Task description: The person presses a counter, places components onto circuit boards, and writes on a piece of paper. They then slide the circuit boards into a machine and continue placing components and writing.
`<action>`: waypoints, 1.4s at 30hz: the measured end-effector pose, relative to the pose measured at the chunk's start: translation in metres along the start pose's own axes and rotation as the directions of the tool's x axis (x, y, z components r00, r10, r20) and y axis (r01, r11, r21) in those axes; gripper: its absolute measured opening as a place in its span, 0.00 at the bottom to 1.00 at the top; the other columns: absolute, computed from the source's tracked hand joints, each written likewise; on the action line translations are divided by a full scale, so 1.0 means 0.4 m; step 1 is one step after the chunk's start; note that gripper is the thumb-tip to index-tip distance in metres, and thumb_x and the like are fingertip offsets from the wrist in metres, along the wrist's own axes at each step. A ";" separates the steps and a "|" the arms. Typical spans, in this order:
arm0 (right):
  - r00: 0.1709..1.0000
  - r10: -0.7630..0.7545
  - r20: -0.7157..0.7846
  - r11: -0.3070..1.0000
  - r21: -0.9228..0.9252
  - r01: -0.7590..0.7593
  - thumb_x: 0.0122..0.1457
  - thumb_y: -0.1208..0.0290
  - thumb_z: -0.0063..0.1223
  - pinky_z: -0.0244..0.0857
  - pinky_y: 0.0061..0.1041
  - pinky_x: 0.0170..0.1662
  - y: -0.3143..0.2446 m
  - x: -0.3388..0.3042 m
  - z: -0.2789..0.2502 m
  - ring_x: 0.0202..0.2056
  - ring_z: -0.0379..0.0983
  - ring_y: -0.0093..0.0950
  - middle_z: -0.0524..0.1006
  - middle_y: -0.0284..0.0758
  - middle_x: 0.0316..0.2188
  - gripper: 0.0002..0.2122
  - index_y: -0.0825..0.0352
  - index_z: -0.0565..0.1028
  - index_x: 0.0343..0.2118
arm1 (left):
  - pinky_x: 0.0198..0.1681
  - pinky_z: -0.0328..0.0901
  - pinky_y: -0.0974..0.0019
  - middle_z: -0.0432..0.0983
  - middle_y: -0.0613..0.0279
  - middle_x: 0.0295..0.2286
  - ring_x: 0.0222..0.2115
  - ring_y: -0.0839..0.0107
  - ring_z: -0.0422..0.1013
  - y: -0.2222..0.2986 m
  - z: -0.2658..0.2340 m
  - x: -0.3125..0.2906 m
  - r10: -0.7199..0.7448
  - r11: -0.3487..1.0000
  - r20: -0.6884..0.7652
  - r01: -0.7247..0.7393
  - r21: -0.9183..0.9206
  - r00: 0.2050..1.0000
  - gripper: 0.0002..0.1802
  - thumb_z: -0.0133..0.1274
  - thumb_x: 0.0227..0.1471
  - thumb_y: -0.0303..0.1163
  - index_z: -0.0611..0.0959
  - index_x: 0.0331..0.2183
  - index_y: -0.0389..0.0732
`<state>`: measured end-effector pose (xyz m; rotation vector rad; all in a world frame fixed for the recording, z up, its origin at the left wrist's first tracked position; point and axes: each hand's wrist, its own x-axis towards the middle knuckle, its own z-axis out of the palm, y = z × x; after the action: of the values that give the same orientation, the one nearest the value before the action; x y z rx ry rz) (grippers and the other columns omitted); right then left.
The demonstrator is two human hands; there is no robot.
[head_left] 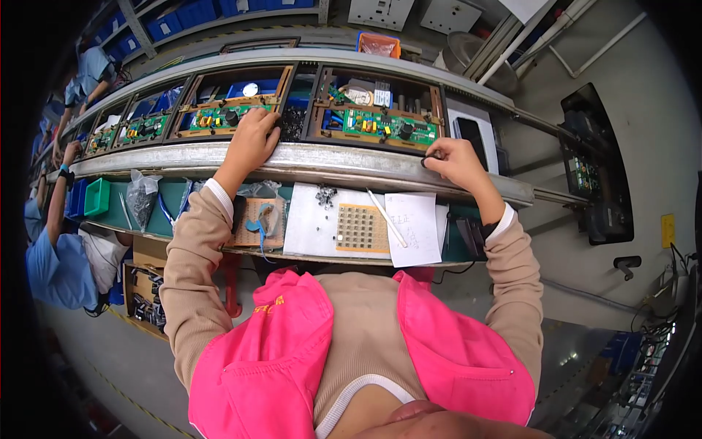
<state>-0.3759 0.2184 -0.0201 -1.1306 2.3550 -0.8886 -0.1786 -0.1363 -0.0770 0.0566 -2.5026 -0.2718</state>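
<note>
Blue bins are ranged on shelves behind a metal conveyor, whose rails are bent by the wide lens. Dark frames are lined up along it, and in each a green circuit board is seated, apparently so that the boards are kept level and apart. By the left hand, bent fingers are laid over the right end of the left board; whether anything is gripped there cannot be told. At the near right corner of the right frame, a small dark piece is pinched between thumb and finger of the right hand; whether it is loose or fixed cannot be told. Both boards are set lengthwise, their long axes following the rails left to right. Below, black parts, a tan grid and a white pen are spread, seemingly for easy reach.
</note>
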 end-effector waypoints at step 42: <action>0.976 -0.206 -0.069 0.745 0.636 0.202 0.58 0.76 0.51 0.65 0.17 0.38 -0.149 -0.156 0.162 0.33 0.71 0.18 0.74 0.32 0.33 0.12 0.72 0.71 0.44 | 0.25 0.63 0.62 0.70 0.58 0.21 0.22 0.61 0.68 0.459 -0.102 0.053 0.346 0.844 -0.128 -0.368 -0.390 0.930 0.12 0.59 0.36 0.22 0.77 0.29 0.34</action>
<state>-0.2681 0.2149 -0.0228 -1.0810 1.6892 -1.6071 -0.1679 0.0335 0.0057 -0.5627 -2.2942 -0.6192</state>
